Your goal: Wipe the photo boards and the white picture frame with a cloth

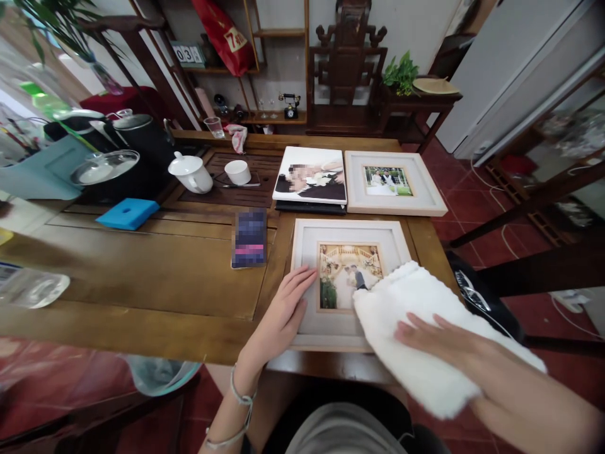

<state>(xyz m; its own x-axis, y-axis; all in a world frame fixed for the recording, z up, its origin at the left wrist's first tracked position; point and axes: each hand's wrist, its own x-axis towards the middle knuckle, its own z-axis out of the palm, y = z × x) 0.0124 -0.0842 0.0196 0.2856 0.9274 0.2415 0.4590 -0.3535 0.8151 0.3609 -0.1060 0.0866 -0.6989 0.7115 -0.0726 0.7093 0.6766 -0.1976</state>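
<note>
A white-framed photo [350, 236] lies flat at the near edge of the wooden table [142, 271]. My left hand [283, 312] rests flat on the frame's left border, fingers stretched out. My right hand [439, 337] lies on top of a white fluffy towel [416, 334], fingers extended and pressing it onto the frame's lower right corner. The towel covers that corner and hangs past the table edge.
A second white-framed photo [394, 183] and a frameless photo print [312, 175] lie further back. A phone [249, 238] lies left of the near frame. A white teapot [191, 172], cup [237, 171], blue sponge [127, 213] and kettles [137, 135] stand at the left.
</note>
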